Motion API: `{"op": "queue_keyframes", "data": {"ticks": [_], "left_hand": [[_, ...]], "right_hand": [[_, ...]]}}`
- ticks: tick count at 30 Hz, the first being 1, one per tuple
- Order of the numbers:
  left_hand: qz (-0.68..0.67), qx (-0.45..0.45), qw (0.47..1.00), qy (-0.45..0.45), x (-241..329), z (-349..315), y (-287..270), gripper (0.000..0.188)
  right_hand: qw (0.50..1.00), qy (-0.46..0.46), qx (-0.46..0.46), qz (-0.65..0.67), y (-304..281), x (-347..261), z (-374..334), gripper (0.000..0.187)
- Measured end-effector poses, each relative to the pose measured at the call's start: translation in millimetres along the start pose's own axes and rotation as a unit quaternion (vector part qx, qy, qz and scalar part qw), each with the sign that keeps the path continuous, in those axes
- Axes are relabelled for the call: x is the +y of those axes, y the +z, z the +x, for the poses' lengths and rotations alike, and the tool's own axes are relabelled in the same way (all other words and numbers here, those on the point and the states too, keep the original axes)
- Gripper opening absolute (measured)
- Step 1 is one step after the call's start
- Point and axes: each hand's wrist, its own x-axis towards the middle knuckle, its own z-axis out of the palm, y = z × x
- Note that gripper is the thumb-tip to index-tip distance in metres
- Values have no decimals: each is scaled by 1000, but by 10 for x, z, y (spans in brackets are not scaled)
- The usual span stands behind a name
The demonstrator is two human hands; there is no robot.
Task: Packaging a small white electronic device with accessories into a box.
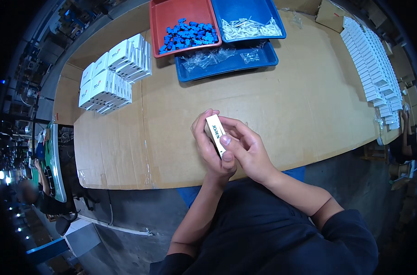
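A small white box with dark green lettering is held between both my hands over the near part of the table. My left hand wraps round its left side, the thumb near the lower end. On the other side my right hand grips it, with the thumb pressed on the printed face and the fingers curled behind. The box is tilted, its upper end leaning left. Its underside is hidden by my hands.
A red tray of blue plastic parts and a blue tray of white pieces stand at the back, above another blue tray holding clear plastic bags. White boxes are stacked at left, more small boxes at far right. Cardboard covers the table.
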Motion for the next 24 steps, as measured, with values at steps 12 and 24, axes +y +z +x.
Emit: {"op": "queue_keyframes", "data": {"ticks": [12, 24], "left_hand": [[-63, 46, 997, -9, 91, -62, -2, 96], [-154, -57, 970, -177, -53, -107, -104, 112]], "right_hand": [[994, -91, -22, -61, 12, 102, -139, 50], [968, 34, -72, -238, -375, -93, 37, 59]]}}
